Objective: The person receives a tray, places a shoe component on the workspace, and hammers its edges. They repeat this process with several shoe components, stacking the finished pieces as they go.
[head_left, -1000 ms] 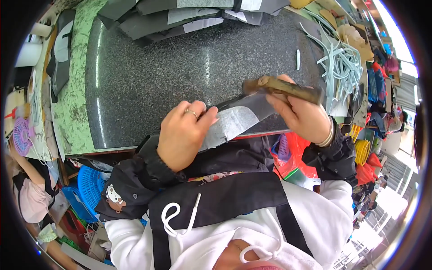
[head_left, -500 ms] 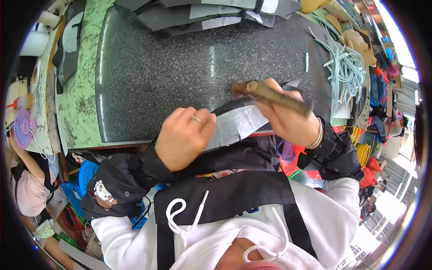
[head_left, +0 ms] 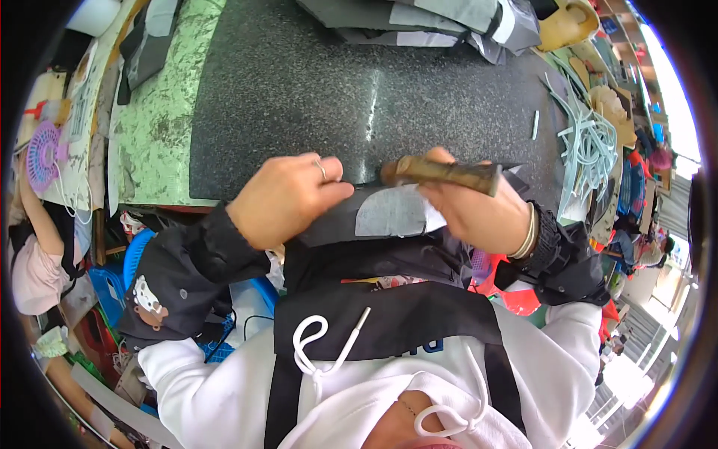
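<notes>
My right hand (head_left: 479,209) is closed around a worn brown hammer (head_left: 449,172), which lies crosswise over the table's near edge. Beneath it a dark grey sheet piece with a pale grey patch (head_left: 389,213) hangs partly over that edge. My left hand (head_left: 288,198), with a ring on one finger, is closed at the left end of this piece, thumb and forefinger together at its edge. The fingers of the left hand hide what they grip there.
A dark speckled slab (head_left: 292,97) covers the green worktop (head_left: 161,135). Similar grey pieces (head_left: 419,19) are stacked at the back. Pale tubing (head_left: 591,153) lies tangled on the right, a short offcut (head_left: 535,125) near it. A purple fan (head_left: 46,153) stands left, near another person's arm (head_left: 37,198).
My left hand has moved left and slightly up in the picture. The hammer has levelled out and dipped slightly, and the patched piece lies flatter. The whole view has shifted a little.
</notes>
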A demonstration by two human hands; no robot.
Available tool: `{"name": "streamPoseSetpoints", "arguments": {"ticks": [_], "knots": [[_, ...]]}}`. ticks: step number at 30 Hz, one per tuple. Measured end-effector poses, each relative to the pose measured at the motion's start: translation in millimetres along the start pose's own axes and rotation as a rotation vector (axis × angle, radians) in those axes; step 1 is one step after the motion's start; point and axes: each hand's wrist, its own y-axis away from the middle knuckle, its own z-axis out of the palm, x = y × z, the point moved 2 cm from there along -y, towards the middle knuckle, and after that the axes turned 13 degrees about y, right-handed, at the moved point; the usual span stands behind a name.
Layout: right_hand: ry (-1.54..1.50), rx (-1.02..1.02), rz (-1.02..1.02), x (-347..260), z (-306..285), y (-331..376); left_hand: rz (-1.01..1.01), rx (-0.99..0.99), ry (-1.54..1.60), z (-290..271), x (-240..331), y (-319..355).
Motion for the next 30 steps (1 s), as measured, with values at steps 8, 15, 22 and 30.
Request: {"name": "streamPoseSetpoints", "arguments": {"ticks": [8, 15, 22, 30], "knots": [[-0.322, -0.114, 0.192, -14, -10, -23, 0.003, 0.008, -0.016, -14, -5, 18], [-0.334, -0.144, 0.242, -25, -5, -38, 0.031, 0.080, -0.183, -5, 0, 25], [-0.341, -0.074, 0.220, -40, -1, -39, -0.039, 0.368, -0.124, 1, 2, 44], [-0.330, 0.001, 0.163, -33, 4, -66, 0.021, 0.350, -0.296, 0, 9, 50]]}}
